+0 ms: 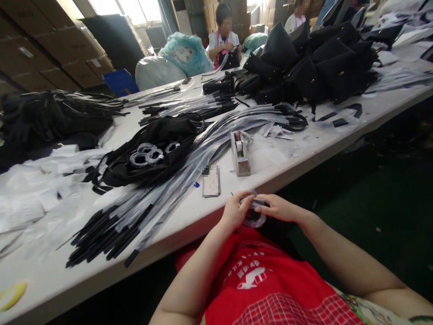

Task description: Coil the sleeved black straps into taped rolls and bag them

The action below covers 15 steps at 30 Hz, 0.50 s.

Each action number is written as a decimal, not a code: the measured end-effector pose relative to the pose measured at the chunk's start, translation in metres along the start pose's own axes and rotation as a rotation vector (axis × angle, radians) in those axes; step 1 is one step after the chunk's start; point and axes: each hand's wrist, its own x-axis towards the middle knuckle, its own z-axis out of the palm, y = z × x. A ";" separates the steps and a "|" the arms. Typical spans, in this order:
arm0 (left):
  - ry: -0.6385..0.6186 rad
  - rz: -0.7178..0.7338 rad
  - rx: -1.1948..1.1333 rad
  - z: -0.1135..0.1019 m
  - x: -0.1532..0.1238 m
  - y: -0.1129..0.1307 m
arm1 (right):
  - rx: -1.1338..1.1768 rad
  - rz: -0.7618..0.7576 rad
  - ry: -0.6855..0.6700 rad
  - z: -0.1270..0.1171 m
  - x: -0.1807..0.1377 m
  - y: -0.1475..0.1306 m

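Both my hands meet just below the table's front edge, over my lap. My left hand (234, 211) and my right hand (275, 207) are closed together on a roll of clear tape (254, 219), fingertips pinching at its top rim. A tape dispenser (240, 153) stands on the white table (304, 149) just beyond my hands. Beside it lies a small blurred card (211, 181). A sheaf of long black straps in clear sleeves (142, 212) runs diagonally across the table to my left.
A black bag holding several tape rolls (149, 154) lies mid-table. Black bags (314, 58) are heaped at the far right, black straps (43, 117) at the left. Two people sit at the far end. Cardboard boxes (50, 45) line the left wall.
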 end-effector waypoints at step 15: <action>-0.220 0.074 0.152 0.023 -0.055 -0.008 | 0.225 0.201 -0.461 -0.010 -0.017 0.014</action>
